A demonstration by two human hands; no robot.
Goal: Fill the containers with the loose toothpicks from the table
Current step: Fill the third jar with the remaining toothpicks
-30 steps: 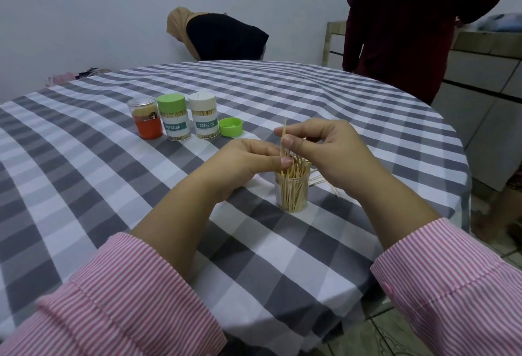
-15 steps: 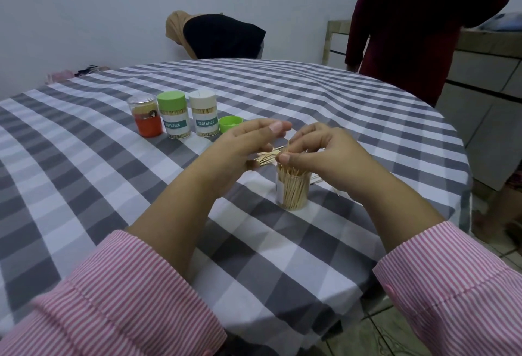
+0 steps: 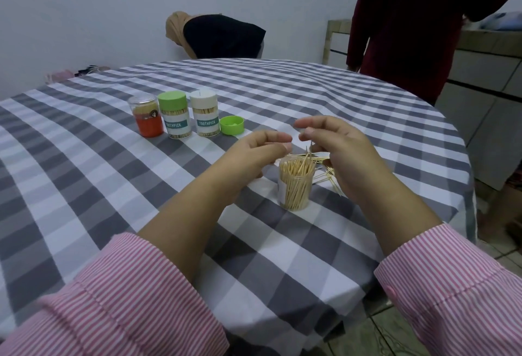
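Loose toothpicks (image 3: 327, 170) partly behind right hand (image 3: 347, 163); bystanders' upper bodies cut off at frame top

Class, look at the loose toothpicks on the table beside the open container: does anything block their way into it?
Nothing visible does. The loose toothpicks lie right of the open container; its mouth is uncovered, though already crowded with toothpicks.

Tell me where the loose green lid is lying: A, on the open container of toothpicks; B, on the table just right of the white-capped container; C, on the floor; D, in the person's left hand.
B: the green lid lies upturned on the tablecloth directly right of the white-capped container, apart from the open container near the hands.
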